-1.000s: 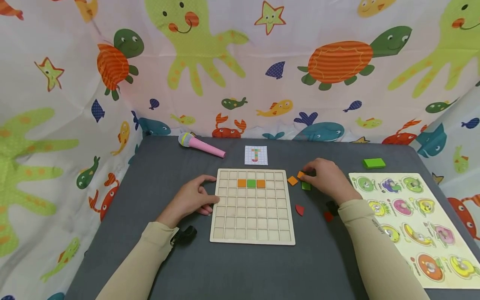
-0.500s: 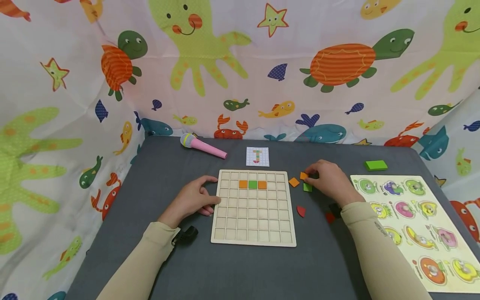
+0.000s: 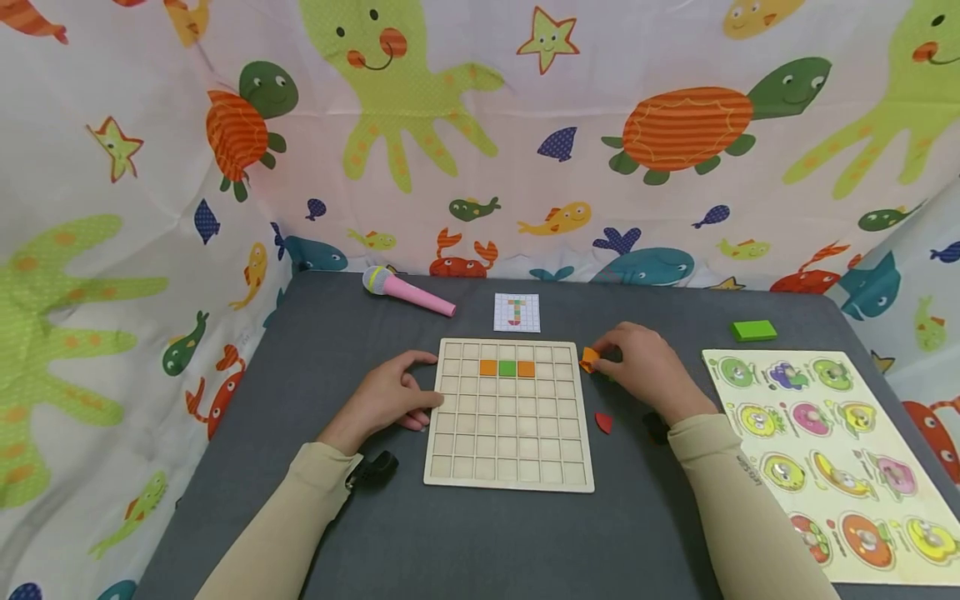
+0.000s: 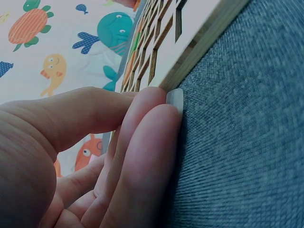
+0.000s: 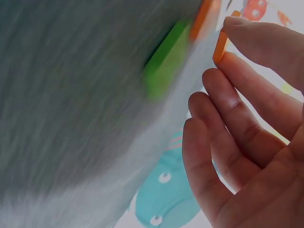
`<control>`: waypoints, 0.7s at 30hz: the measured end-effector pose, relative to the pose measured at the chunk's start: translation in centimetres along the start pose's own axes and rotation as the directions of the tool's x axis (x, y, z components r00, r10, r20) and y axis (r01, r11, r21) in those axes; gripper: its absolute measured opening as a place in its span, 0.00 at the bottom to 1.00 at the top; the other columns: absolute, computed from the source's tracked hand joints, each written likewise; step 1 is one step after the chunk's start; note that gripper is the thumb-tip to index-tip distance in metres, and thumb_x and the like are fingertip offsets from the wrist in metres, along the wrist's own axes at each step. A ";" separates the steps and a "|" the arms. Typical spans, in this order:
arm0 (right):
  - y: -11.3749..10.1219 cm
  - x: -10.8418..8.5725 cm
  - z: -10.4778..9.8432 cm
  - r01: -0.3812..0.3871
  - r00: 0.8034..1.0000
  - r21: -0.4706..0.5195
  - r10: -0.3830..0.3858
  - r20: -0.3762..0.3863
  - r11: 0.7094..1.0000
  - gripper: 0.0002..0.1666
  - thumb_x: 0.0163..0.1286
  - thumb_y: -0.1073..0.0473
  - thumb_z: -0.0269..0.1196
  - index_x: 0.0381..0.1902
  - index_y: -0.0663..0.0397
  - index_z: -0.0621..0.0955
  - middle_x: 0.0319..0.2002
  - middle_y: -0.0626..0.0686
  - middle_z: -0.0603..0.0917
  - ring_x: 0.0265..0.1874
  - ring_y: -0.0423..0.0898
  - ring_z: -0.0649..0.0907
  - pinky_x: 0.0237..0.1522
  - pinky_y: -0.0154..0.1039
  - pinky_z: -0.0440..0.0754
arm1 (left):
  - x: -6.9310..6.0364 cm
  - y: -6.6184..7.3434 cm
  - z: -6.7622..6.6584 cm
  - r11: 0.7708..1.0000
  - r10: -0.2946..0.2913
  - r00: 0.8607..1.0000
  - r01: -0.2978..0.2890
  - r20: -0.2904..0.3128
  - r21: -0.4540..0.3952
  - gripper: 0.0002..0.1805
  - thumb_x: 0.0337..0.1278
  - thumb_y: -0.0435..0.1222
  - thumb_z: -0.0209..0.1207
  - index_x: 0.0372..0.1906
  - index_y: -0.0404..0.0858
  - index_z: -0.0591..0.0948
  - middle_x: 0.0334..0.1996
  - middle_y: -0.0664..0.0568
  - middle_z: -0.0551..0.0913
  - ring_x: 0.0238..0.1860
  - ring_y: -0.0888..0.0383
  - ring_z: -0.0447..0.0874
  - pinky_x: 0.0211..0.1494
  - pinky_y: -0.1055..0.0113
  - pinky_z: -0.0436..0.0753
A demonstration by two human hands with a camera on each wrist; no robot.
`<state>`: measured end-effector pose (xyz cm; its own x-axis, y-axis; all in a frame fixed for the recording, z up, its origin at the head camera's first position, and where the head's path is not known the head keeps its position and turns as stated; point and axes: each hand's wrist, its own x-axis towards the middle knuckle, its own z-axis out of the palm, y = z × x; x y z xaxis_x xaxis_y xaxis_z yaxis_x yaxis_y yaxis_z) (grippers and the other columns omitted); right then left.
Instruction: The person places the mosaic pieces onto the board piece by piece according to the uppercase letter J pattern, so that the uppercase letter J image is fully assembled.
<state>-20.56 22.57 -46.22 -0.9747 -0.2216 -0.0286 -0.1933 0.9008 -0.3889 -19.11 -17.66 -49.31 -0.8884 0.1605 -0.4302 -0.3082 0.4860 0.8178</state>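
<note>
My left hand (image 3: 382, 396) is at the left rim of a wooden grid board (image 3: 508, 477), thumb tip on the rim. In the left wrist view its fingertips (image 4: 154, 126) hold the board's edge, low against the cloth. One green and two orange square tiles (image 3: 527, 369) sit in the board's second row. My right hand (image 3: 648, 367) pinches an orange square tile (image 5: 220, 46) between thumb and index finger, just off the board's right side. A green tile (image 5: 168, 61) and another orange tile (image 5: 202, 19) lie under that hand.
A small pattern card (image 3: 517, 312) and a pink toy microphone (image 3: 412, 293) lie behind the board. A red curved tile (image 3: 603, 422) is to its right. Further right are a green block (image 3: 753, 331) and a fruit puzzle board (image 3: 813, 437). Printed cloth (image 3: 420, 225) walls the table.
My right hand has moved left with the orange tile, towards the board and over the other orange tile. My left hand stays at the board's edge. The head view has shifted slightly.
</note>
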 end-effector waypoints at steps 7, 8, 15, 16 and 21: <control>-4.5 0.1 1.8 0.056 0.998 -0.007 -0.056 0.004 0.998 0.15 0.72 0.52 0.75 0.51 0.54 0.92 0.48 0.55 0.88 0.47 0.53 0.85 0.55 0.56 0.89 | 0.0 0.1 -0.1 1.000 -0.008 1.000 0.008 0.000 0.011 0.40 0.56 0.40 0.80 0.74 0.54 0.75 0.33 0.42 0.86 0.26 0.51 0.93 0.31 0.59 0.93; -5.1 0.2 2.0 0.066 0.998 0.001 -0.066 0.006 0.998 0.15 0.72 0.52 0.74 0.51 0.54 0.92 0.48 0.54 0.88 0.48 0.53 0.85 0.56 0.55 0.89 | 0.0 0.1 -0.2 1.000 -0.008 1.000 0.009 -0.001 0.011 0.40 0.56 0.40 0.80 0.74 0.54 0.75 0.33 0.42 0.86 0.26 0.51 0.93 0.31 0.59 0.93; -8.3 0.4 3.1 0.125 0.992 0.021 -0.125 0.021 0.992 0.14 0.71 0.53 0.75 0.50 0.51 0.92 0.48 0.51 0.88 0.51 0.52 0.85 0.57 0.54 0.89 | -0.1 0.1 -0.1 1.000 -0.012 1.000 0.012 0.003 0.007 0.40 0.56 0.41 0.80 0.74 0.55 0.76 0.33 0.42 0.85 0.26 0.51 0.93 0.32 0.59 0.94; -8.6 0.4 3.3 0.144 0.989 0.015 -0.144 0.024 0.990 0.14 0.71 0.52 0.75 0.50 0.51 0.92 0.48 0.51 0.88 0.51 0.51 0.85 0.56 0.53 0.89 | -0.1 0.1 -0.1 1.000 -0.011 1.000 0.011 0.003 0.006 0.40 0.56 0.41 0.80 0.74 0.55 0.76 0.33 0.42 0.85 0.26 0.51 0.93 0.32 0.59 0.94; -10.1 0.2 3.9 0.211 0.977 -0.011 -0.211 0.029 0.977 0.14 0.71 0.52 0.76 0.48 0.53 0.92 0.45 0.51 0.89 0.47 0.50 0.85 0.53 0.49 0.90 | -0.1 0.1 0.0 1.000 -0.010 1.000 0.010 0.000 0.005 0.40 0.56 0.41 0.81 0.73 0.55 0.76 0.33 0.42 0.86 0.26 0.51 0.93 0.32 0.59 0.94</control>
<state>-18.40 11.96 -45.89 -0.9084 -0.4173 0.0272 -0.3961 0.8378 -0.3758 -19.05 -17.64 -49.22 -0.8852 0.1558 -0.4383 -0.3153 0.4918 0.8116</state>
